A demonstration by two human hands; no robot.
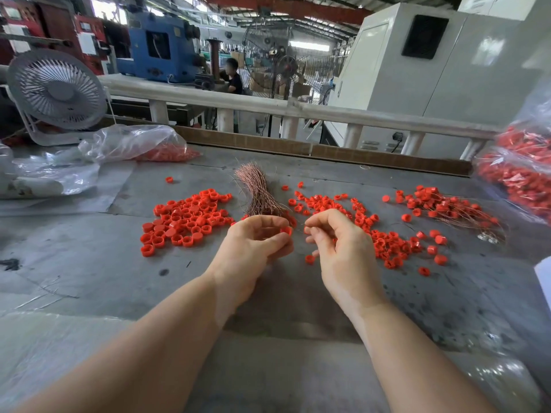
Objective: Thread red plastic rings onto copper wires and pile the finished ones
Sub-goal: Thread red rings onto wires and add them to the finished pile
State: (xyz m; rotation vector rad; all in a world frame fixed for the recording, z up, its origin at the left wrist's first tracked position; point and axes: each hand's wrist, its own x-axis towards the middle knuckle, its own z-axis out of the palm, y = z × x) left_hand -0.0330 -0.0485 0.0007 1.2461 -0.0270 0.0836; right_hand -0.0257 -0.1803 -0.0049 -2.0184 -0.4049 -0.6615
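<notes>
My left hand [256, 245] pinches a red plastic ring [286, 230] between thumb and fingertips. My right hand [337, 245] is just right of it, thumb and forefinger pinched together on a thin copper wire that is barely visible. A bundle of copper wires [258, 192] lies just beyond my hands. Loose red rings lie in a heap at the left [186, 219] and another to the right of my hands [384, 242]. A pile of finished rings on wires [441, 207] sits at the far right.
The grey table [89, 263] has a cardboard strip along its far edge. A plastic bag of red rings [140, 144] and a white fan [56, 90] stand at back left. Bags of finished pieces [518, 171] sit at right. A person works far behind the railing.
</notes>
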